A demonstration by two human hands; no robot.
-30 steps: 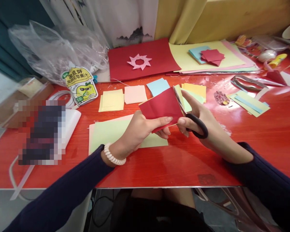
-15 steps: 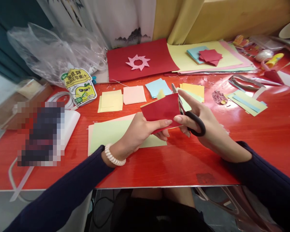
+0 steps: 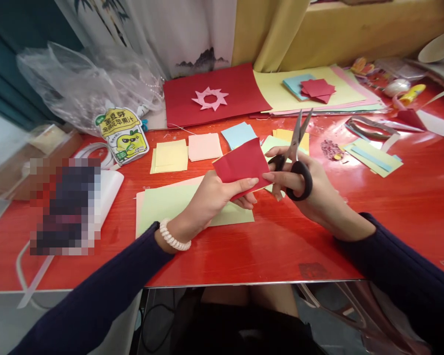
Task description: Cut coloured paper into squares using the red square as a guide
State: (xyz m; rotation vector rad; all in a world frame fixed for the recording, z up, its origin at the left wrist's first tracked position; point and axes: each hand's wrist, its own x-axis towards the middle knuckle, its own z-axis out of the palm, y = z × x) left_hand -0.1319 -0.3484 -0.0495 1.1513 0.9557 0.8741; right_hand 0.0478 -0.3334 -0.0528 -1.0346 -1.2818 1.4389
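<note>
Pinched between the thumb and fingers of my left hand (image 3: 222, 190) is a red piece of paper (image 3: 240, 165), with a thin yellowish edge showing under it. My right hand (image 3: 307, 185) grips black-handled scissors (image 3: 299, 135), their blades slightly parted and pointing up and away from the paper. The right fingertips touch the paper's right edge. Below my left hand lie green sheets (image 3: 166, 204) over a pink one. Just beyond the hands are squares of yellow paper (image 3: 170, 157), pink paper (image 3: 205, 146) and blue paper (image 3: 239, 134).
A pink folded star ring (image 3: 210, 98) lies on a large red sheet (image 3: 244, 88) at the back. Small red squares (image 3: 318, 88) rest on large yellow sheets (image 3: 270, 86). Paper strips (image 3: 375, 158) lie to the right. A lemon-pictured packet (image 3: 128, 140) and a plastic bag (image 3: 77, 84) stand left.
The scissors have come off the paper's right edge and turned upward in my right hand. A yellowish scrap behind the red paper no longer shows. My left hand keeps its hold.
</note>
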